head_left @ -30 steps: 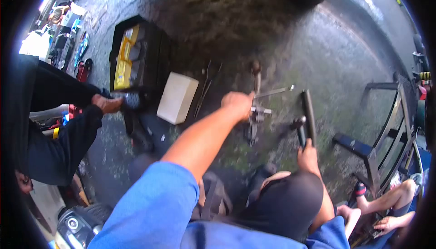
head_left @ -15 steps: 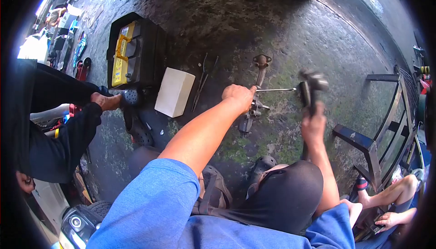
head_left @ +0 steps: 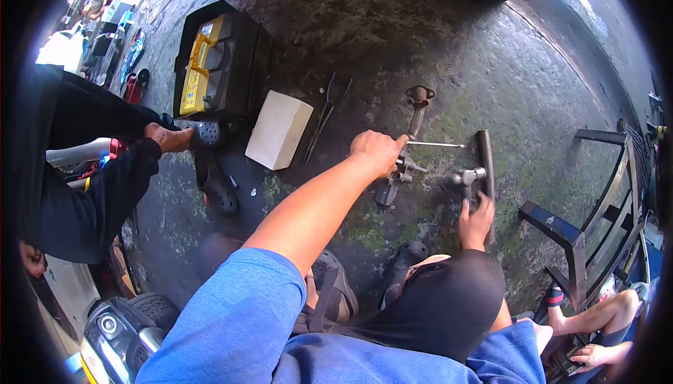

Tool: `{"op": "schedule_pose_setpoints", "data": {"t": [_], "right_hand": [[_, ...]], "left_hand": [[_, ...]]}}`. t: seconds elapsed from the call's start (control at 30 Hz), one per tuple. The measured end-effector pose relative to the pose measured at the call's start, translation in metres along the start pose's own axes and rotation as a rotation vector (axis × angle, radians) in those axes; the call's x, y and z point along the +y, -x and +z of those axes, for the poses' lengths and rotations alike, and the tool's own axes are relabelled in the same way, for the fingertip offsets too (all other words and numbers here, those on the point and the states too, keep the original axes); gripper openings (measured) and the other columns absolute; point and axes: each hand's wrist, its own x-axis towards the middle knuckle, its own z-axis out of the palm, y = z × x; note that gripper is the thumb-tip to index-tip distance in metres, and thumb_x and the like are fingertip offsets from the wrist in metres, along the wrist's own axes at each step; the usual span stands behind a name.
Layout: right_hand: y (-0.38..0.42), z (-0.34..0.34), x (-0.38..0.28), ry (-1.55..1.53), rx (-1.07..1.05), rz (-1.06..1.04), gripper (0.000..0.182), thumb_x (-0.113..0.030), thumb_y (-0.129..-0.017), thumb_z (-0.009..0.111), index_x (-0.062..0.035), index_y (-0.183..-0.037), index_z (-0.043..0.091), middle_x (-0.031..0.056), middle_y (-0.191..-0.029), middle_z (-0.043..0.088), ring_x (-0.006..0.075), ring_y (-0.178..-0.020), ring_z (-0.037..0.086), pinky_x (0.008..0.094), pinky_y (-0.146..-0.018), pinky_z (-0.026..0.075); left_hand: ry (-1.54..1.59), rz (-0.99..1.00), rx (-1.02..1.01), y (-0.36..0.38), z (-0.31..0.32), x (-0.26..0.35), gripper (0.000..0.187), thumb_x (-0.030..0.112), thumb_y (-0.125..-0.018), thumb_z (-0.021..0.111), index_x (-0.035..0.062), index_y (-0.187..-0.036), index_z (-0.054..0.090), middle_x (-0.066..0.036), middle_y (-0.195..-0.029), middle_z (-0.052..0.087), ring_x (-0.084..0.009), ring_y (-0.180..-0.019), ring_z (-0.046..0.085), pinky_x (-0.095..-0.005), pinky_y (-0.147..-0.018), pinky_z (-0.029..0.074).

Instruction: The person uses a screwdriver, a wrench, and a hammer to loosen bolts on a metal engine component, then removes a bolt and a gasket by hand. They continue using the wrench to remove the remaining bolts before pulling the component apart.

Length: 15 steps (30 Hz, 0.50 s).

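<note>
My left hand [head_left: 378, 151] reaches out over the concrete and grips a thin metal rod [head_left: 436, 144], held level against a grimy metal car part [head_left: 396, 177] that lies on the ground. A rusty arm with a ring end [head_left: 418, 98] extends from that part. My right hand [head_left: 477, 217] is closed on a hammer-like tool with a silver head [head_left: 467, 176] and a dark bar [head_left: 485, 156]. The tool is low, just right of the rod's free end. My dark-clad knee [head_left: 449, 300] is below.
A black and yellow battery [head_left: 210, 62], a white block [head_left: 279, 130] and long pliers [head_left: 324, 112] lie left of the part. Another person in dark sleeves [head_left: 105, 188] crouches at left, hand [head_left: 165, 137] by black clogs. A metal frame [head_left: 582, 230] and someone's bare legs [head_left: 596, 314] are at right.
Half a second ago my right hand held the hammer-like tool raised beside the rod; now it is down near the ground. My left hand stays on the rod.
</note>
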Motion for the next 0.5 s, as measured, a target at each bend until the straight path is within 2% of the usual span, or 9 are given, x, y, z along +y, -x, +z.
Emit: {"op": "schedule_pose_setpoints", "data": {"t": [0.03,0.1,0.17,0.27,0.3,0.37,0.4,0.5], "right_hand": [[-0.014,0.001,-0.007,0.009,0.089,-0.163,0.048,-0.019,-0.089,0.072,-0.0079,-0.132,0.056,0.0201,-0.133,0.059,0.0408,-0.126,0.055,0.052,-0.105,0.043],[-0.058,-0.001,-0.042,0.013,0.032,-0.376,0.057,-0.014,-0.083,0.076,-0.0066,-0.135,0.056,0.0186,-0.138,0.053,0.039,-0.13,0.05,0.052,-0.11,0.039],[-0.095,-0.004,-0.084,0.064,-0.023,-0.599,0.046,-0.016,-0.085,0.071,-0.0087,-0.129,0.059,0.0195,-0.131,0.06,0.0386,-0.127,0.055,0.0513,-0.108,0.041],[-0.14,0.034,-0.083,0.301,-0.537,-0.615,0.024,-0.022,-0.093,0.063,-0.0095,-0.114,0.064,0.0193,-0.11,0.071,0.039,-0.111,0.066,0.0519,-0.095,0.05],[-0.148,0.031,-0.091,0.341,-0.61,-0.566,0.02,-0.028,-0.099,0.056,-0.0106,-0.101,0.065,0.0182,-0.088,0.073,0.0401,-0.09,0.072,0.0534,-0.077,0.055],[-0.152,0.035,-0.086,0.181,-0.465,-0.47,0.021,-0.03,-0.1,0.057,-0.0115,-0.1,0.066,0.0188,-0.08,0.071,0.0407,-0.08,0.072,0.0543,-0.069,0.054],[-0.154,0.028,-0.09,0.195,-0.448,-0.441,0.019,-0.03,-0.1,0.057,-0.0139,-0.102,0.067,0.0185,-0.081,0.071,0.0394,-0.081,0.072,0.0531,-0.07,0.055],[-0.157,0.007,-0.095,0.312,-0.543,-0.553,0.017,-0.026,-0.098,0.058,-0.0143,-0.104,0.069,0.0179,-0.081,0.072,0.0388,-0.079,0.072,0.0517,-0.069,0.055]], "left_hand": [[-0.005,0.004,-0.002,0.0,0.001,0.0,0.075,0.042,-0.092,0.072,0.0199,-0.157,0.04,-0.011,-0.108,0.075,-0.0303,-0.1,0.073,-0.0448,-0.084,0.058],[-0.019,0.013,-0.003,-0.002,0.004,0.0,0.075,0.043,-0.093,0.071,0.0202,-0.157,0.04,-0.011,-0.108,0.075,-0.03,-0.1,0.073,-0.0447,-0.084,0.058],[-0.036,0.026,0.002,-0.001,0.005,0.0,0.075,0.042,-0.093,0.07,0.0192,-0.158,0.039,-0.011,-0.107,0.075,-0.0297,-0.099,0.074,-0.0445,-0.084,0.058],[-0.037,0.022,0.016,0.001,0.004,0.004,0.079,0.04,-0.093,0.071,0.0131,-0.159,0.037,-0.011,-0.104,0.076,-0.0297,-0.096,0.074,-0.0442,-0.082,0.059],[-0.029,-0.001,0.019,0.0,0.004,0.006,0.081,0.039,-0.093,0.071,0.0104,-0.159,0.035,-0.011,-0.103,0.076,-0.0297,-0.094,0.074,-0.044,-0.081,0.059],[-0.024,-0.022,0.021,-0.002,0.005,0.007,0.084,0.037,-0.092,0.072,0.0057,-0.16,0.032,-0.012,-0.1,0.076,-0.0299,-0.092,0.074,-0.0437,-0.08,0.059],[-0.023,-0.025,0.023,-0.005,0.006,0.007,0.085,0.035,-0.092,0.072,0.0037,-0.16,0.031,-0.012,-0.099,0.076,-0.0301,-0.091,0.075,-0.0435,-0.079,0.059],[-0.027,-0.007,0.055,-0.008,0.006,0.004,0.087,0.032,-0.091,0.072,0.0014,-0.16,0.029,-0.013,-0.096,0.076,-0.0304,-0.088,0.074,-0.0435,-0.078,0.06]]}}
